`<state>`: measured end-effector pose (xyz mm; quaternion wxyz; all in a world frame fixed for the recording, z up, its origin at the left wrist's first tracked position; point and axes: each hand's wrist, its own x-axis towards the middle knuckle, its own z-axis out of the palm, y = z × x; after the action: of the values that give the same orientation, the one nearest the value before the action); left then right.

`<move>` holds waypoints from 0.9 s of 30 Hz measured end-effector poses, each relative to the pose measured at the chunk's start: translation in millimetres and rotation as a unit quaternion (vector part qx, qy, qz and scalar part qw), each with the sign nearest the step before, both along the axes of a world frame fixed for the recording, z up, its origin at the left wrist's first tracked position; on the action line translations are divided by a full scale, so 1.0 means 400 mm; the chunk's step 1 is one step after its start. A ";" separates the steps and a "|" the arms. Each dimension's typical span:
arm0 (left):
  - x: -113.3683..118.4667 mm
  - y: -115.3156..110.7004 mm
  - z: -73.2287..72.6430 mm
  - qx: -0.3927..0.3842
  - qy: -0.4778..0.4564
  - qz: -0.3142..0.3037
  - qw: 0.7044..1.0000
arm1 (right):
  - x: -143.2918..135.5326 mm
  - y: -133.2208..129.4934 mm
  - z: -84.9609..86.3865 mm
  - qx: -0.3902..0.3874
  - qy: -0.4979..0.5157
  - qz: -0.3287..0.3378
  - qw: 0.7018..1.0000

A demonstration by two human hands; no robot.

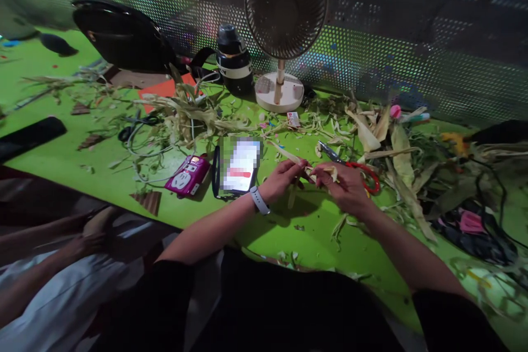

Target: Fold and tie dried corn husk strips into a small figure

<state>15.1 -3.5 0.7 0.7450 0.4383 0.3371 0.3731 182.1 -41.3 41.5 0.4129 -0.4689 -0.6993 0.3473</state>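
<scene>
**Pinching pale husk between two hands above a green table**

Both hands meet near the middle of the green table (pixel 264 225). The left hand (pixel 285 180) has its fingers closed on a pale strip (pixel 284 152), probably of dried husk, whose loose end points far and left. The right hand (pixel 346 190) pinches a crumpled husk piece (pixel 332 171); whether this belongs to the same strip, I cannot tell. Small, fingertip grips seem chosen because the material is thin and would easily split or slip.

Scissors (pixel 370 177) with red handles lie just beyond the right hand, presumably for quick reach. The husk heap (pixel 402 162) to the right looks like a handy supply, while the lit phone (pixel 243 165) sits left of the hands, perhaps so its screen can be seen.

Each forearm slants inward from its own side of the near edge. The wrists are low, the left wearing a white band (pixel 259 201), and the fingertips nearly meet, knuckles bent; some are hidden.
</scene>
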 end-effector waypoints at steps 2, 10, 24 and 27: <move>-0.007 -0.004 0.004 -0.016 -0.011 -0.046 0.999 | 0.012 0.016 0.003 -0.047 0.027 -0.019 0.998; -0.020 -0.008 0.028 0.016 0.008 -0.215 0.977 | 0.020 0.059 -0.011 -0.122 0.210 -0.074 0.967; -0.018 0.028 -0.003 -0.011 -0.174 0.070 0.982 | 0.058 0.023 0.073 -0.073 0.121 -0.100 0.985; -0.017 0.022 0.002 0.017 -0.192 0.092 0.977 | -0.018 -0.008 0.013 -0.042 -0.067 -0.115 0.990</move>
<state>8.4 5.5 1.6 0.7512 0.3378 0.2200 0.5227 174.9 -44.7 46.6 0.3824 -0.5850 -0.6518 0.2944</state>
